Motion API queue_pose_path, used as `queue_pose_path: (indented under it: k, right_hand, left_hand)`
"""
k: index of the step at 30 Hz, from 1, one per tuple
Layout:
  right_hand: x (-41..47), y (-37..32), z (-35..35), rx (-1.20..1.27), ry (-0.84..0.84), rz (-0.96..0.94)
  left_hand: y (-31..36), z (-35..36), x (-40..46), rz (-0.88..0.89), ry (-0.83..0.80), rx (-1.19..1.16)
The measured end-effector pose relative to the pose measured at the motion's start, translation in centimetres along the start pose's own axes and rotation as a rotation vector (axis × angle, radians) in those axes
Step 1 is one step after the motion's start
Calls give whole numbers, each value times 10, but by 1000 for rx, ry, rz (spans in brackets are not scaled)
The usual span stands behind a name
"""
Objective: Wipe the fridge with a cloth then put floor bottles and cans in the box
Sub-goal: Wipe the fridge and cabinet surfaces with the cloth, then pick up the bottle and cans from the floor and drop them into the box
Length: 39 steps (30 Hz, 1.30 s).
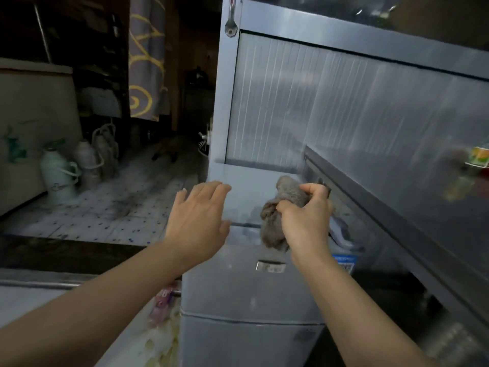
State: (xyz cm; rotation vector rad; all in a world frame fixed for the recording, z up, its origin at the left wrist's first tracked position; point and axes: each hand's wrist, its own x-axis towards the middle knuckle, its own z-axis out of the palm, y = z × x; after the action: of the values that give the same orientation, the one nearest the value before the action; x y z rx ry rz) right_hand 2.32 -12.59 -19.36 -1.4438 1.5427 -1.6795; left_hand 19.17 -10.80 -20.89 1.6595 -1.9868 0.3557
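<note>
Cloth (280,207) bunched in R hand (304,215) grip on fridge (238,287) top; L hand (197,221) open, fingers spread.

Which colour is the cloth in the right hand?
Grey-brown, the cloth gripped by the right hand; head view.

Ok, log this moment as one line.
phase: wiping fridge top | right hand: grips brown cloth | left hand: open, by fridge edge | box: not visible
</note>
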Motion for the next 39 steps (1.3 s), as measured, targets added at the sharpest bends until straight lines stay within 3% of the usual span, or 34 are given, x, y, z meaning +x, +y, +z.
queue_pose_path:
  k: [4, 10, 21, 31, 39]
  right_hand:
    - [33, -32, 20, -78, -68, 102]
    - [54, -51, 31, -442, -450, 382]
    - [14, -133, -19, -519, -714, 346]
    - [-30, -200, -19, -503, -838, 341]
    - [-82, -243, 56, -474, -804, 434]
  left_hand:
    - [-9, -33, 25, -66, -93, -35]
    - [-4, -68, 40, -149, -260, -69]
    - [19, -176, 16, -453, -489, -167]
    - [-7, -271, -35, -608, -548, -173]
    - [-110, -299, -61, -596, -620, -278]
